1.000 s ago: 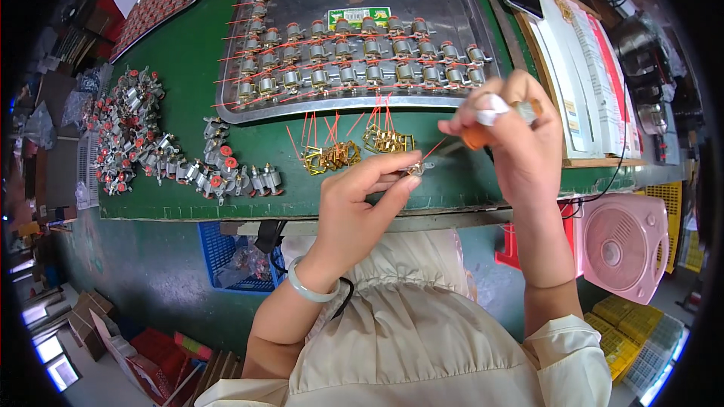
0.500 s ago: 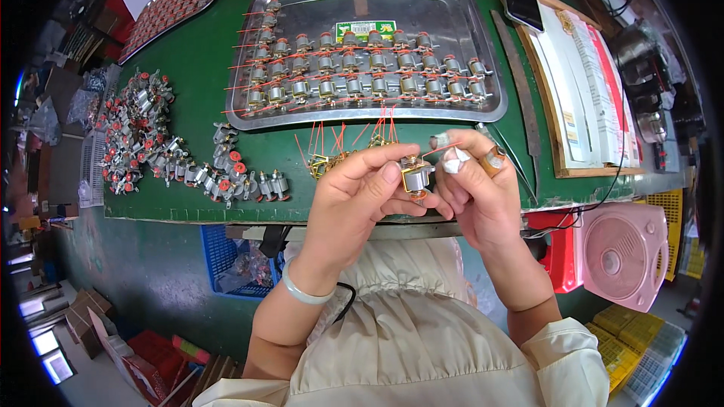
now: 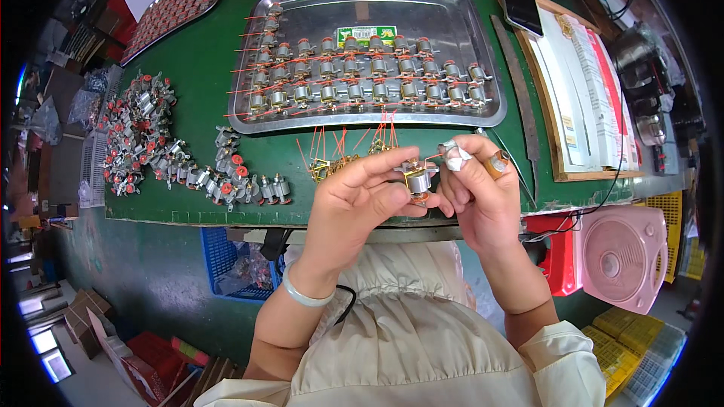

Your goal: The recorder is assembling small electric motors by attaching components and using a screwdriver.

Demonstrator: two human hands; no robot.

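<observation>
Above the table's front edge, my left hand [image 3: 358,196] grips a small silver motor [image 3: 418,182] with a brass-coloured bracket on it. Its thumb and fingers close round the motor's left side. A short red wire [image 3: 435,156] runs from the motor's top to my right hand [image 3: 483,188], whose thumb and forefinger pinch it. White tape wraps one right fingertip, and a brown band circles another finger. Behind my hands lie brass brackets with red wires [image 3: 332,166]. A metal tray [image 3: 317,7] beyond holds several rows of similar motors.
At the left is a heap of loose motors [image 3: 139,132]. A second tray [image 3: 177,15] stands far left. On the right lie a long flat metal bar [image 3: 520,90], a phone [image 3: 520,0] and a wooden board with papers [image 3: 577,98]. Below the table are a blue basket [image 3: 219,264] and a pink fan [image 3: 622,256].
My right thumb and forefinger have closed in on the red wire, and less of it shows between my hands. The motor is tilted slightly differently in my left hand.
</observation>
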